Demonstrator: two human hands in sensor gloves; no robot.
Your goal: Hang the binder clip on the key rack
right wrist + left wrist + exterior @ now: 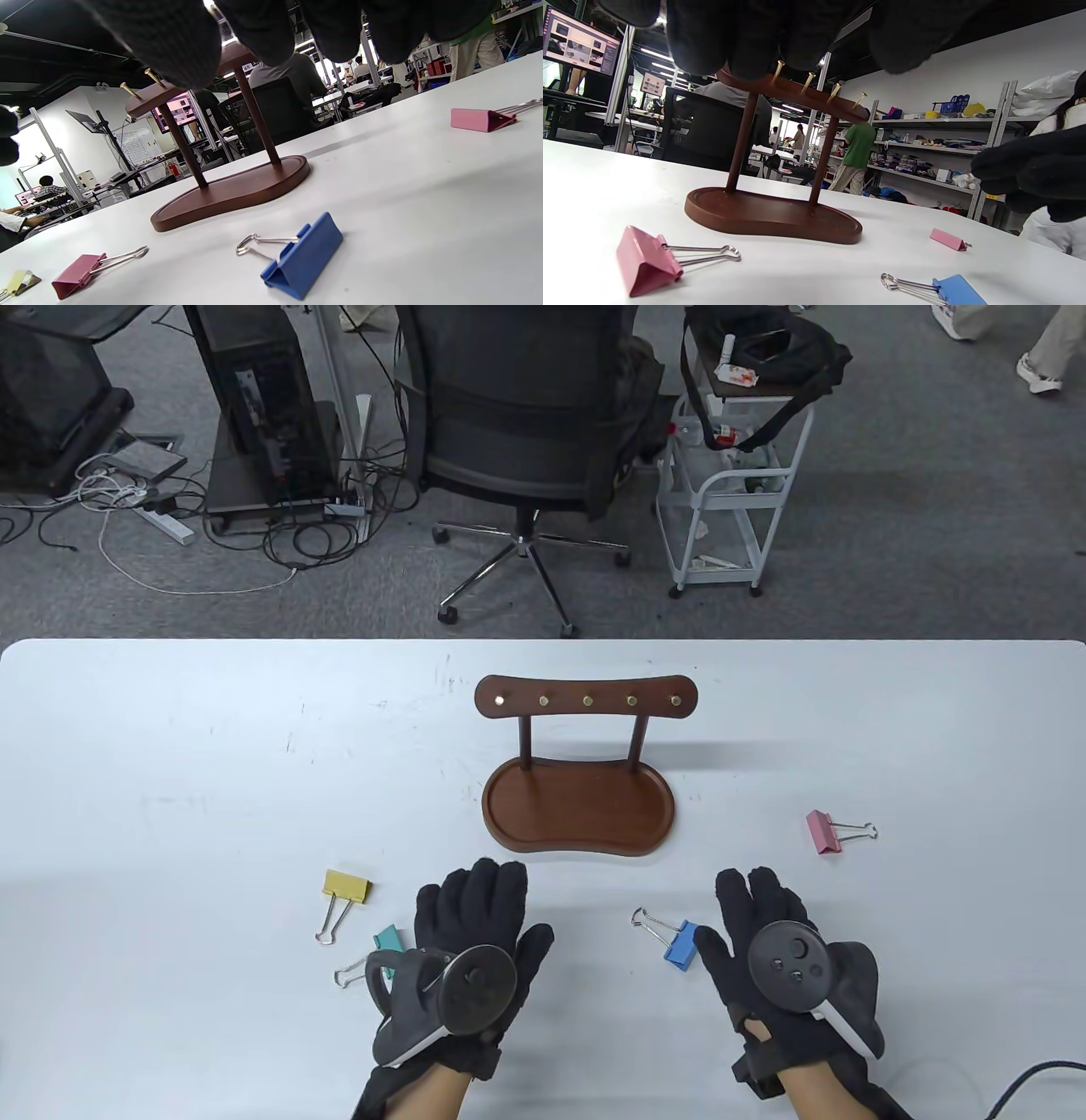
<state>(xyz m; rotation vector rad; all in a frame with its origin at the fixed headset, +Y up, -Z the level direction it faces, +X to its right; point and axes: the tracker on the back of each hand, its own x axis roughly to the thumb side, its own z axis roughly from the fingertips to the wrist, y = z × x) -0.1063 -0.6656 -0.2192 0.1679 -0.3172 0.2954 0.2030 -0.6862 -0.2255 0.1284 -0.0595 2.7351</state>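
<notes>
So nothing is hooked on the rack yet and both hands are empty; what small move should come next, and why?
Probably the right hand should slide toward the blue clip and pinch it. That clip lies on the table right beside this hand's thumb, wire loops pointing away from it, and the key rack stands just ahead with all its brass pegs bare.

I see the brown key rack (579, 763) upright at center; blue binder clip (679, 943) lies flat at its five o'clock.

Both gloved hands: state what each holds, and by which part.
Nothing is held. The left hand and right hand lie flat over the table; the blue binder clip lies loose beside the right hand.
</notes>
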